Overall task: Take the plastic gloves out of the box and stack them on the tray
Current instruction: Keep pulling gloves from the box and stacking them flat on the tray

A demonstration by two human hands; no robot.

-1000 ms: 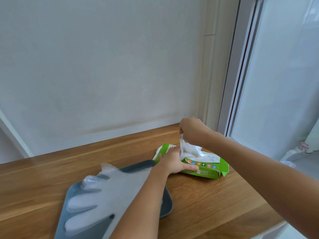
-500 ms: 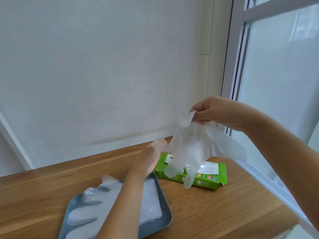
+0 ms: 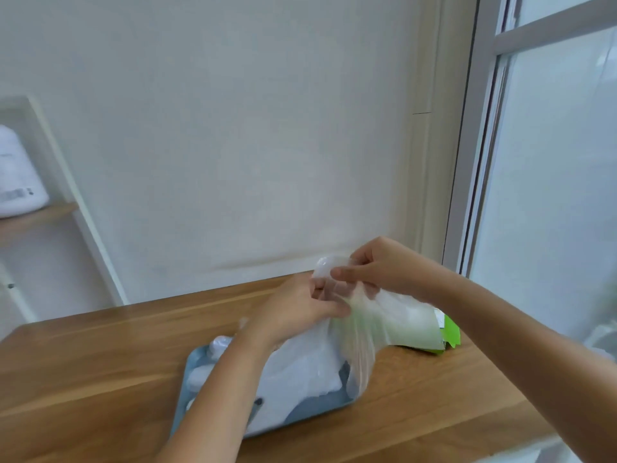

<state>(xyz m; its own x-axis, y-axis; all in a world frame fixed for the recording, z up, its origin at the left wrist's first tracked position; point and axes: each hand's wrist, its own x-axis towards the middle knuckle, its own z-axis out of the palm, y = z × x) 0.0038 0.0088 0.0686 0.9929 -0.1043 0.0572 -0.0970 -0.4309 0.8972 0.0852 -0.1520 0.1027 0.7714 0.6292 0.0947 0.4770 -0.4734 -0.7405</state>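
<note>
A clear plastic glove [image 3: 384, 319] hangs in the air between both hands, above the table. My right hand [image 3: 377, 265] pinches its upper edge, and my left hand [image 3: 297, 309] pinches it just below and to the left. The glove droops over the right end of the blue-grey tray [image 3: 320, 407], which holds a pile of plastic gloves [image 3: 300, 365]. Behind the hanging glove lies the green glove box [image 3: 450, 332], mostly hidden by the plastic; only its right end shows.
The wooden table [image 3: 100, 362] runs to a white wall at the back. A window frame [image 3: 474, 145] stands at the right. At the far left a shelf [image 3: 36, 215] carries a white container [image 3: 16, 175].
The right hand pulled a glove up out of the box, then came down and left toward the tray. The left hand left the box and took hold of the glove.
</note>
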